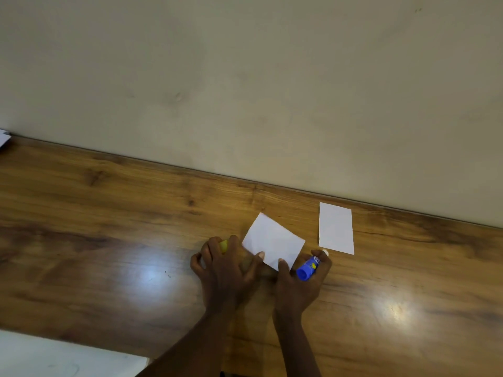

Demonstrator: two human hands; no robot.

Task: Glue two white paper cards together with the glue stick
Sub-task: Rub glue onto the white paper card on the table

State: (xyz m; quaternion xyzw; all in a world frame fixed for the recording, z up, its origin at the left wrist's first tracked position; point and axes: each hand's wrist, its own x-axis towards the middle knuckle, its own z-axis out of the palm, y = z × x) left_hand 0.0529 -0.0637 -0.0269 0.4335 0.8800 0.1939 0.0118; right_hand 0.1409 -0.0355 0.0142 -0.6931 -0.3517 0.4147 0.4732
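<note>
— Condition of the near card [273, 240]?
— Flat white rectangle, turned diagonal on the glossy wood-grain table [109, 213]; its near edge lies under a fingertip of each hand.
— Glue stick [309, 268]?
— Blue cylinder, gripped in the right hand [299, 287], base toward the camera, white tip aimed away and rightward. The left hand [226, 270] is curled around a yellow cap [224, 245].
— Second card [336, 228]?
— Same stock, long axis running away, well right, untouched.
</note>
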